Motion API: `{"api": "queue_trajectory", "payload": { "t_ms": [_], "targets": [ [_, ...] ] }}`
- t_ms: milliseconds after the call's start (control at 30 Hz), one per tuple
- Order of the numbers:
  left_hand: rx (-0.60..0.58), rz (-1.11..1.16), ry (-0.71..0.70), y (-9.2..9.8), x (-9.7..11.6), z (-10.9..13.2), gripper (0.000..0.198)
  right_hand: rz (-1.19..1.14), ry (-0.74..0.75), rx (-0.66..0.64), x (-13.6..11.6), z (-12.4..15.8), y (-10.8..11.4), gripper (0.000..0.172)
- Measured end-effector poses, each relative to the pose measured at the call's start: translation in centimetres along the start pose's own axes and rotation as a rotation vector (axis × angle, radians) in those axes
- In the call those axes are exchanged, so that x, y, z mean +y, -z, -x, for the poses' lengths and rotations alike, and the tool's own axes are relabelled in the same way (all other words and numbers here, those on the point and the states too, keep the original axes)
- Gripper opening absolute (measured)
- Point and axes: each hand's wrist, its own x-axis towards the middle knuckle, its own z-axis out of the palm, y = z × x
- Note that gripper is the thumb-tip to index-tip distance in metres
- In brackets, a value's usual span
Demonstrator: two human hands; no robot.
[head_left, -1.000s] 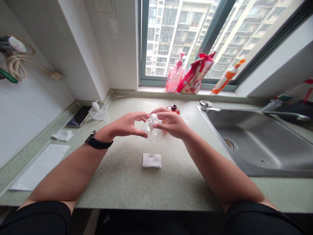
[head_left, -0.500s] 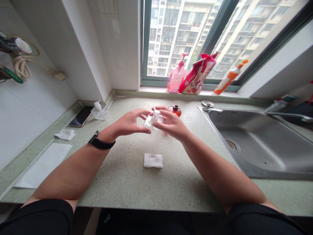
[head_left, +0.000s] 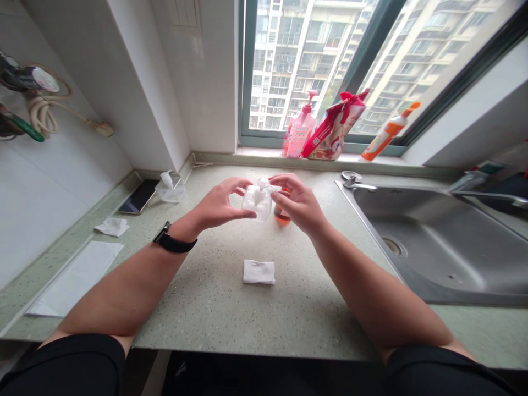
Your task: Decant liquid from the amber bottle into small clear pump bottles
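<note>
A clear, square pump bottle (head_left: pixel 258 206) is held up over the counter between my two hands. My left hand (head_left: pixel 218 206) grips its left side, thumb along the lower edge and fingers higher up. At the pump head on the upper right, the fingertips and thumb of my right hand (head_left: pixel 300 202) close on the bottle. Just behind my right hand stands an orange-brown bottle (head_left: pixel 282 215), mostly hidden by that hand. A folded white tissue (head_left: pixel 259 271) lies on the counter below the bottle.
Along the left are a phone (head_left: pixel 139 196), a clear container (head_left: pixel 171 190) with a pump top in it, a crumpled tissue (head_left: pixel 112 226) and a white sheet (head_left: pixel 78 278). A steel sink (head_left: pixel 445 242) is at right. Bottles and a red bag (head_left: pixel 336 126) line the windowsill.
The pump bottle has turned and now shows its broad side, with my left hand against it. My right hand has shifted slightly right, covering more of the orange-brown bottle.
</note>
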Motion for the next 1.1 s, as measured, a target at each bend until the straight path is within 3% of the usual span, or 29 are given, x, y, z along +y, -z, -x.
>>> {"api": "queue_trajectory", "payload": {
  "t_ms": [100, 200, 400, 567, 833, 933, 1100],
  "targets": [
    [-0.021, 0.017, -0.039, -0.4, 0.2, 0.1, 0.071, 0.066, 0.056, -0.138, -0.2, 0.4, -0.4, 0.036],
    [-0.049, 0.018, -0.063, -0.8, 0.3, 0.2, 0.070, 0.133, 0.095, -0.197, -0.1, 0.5, -0.7, 0.045],
    [0.004, 0.030, -0.042, -1.2, 0.3, 0.2, 0.073, 0.013, -0.010, -0.104, 0.3, 0.1, -0.5, 0.064],
    [0.099, 0.021, -0.004, -1.1, 0.5, 0.2, 0.073, -0.046, -0.043, 0.001, 0.2, -0.2, -0.1, 0.055],
    [0.044, -0.015, -0.061, -1.9, 0.7, 0.3, 0.068, 0.117, 0.072, -0.188, -0.5, 0.4, -0.4, 0.044],
    [0.007, 0.002, -0.056, -2.2, 0.6, 0.4, 0.070, 0.165, 0.077, -0.143, -0.4, 0.3, -0.5, 0.052],
    [0.054, 0.012, 0.003, -2.4, 0.3, 0.6, 0.073, 0.016, -0.027, -0.016, 0.5, 0.1, -0.6, 0.070]
  ]
}}
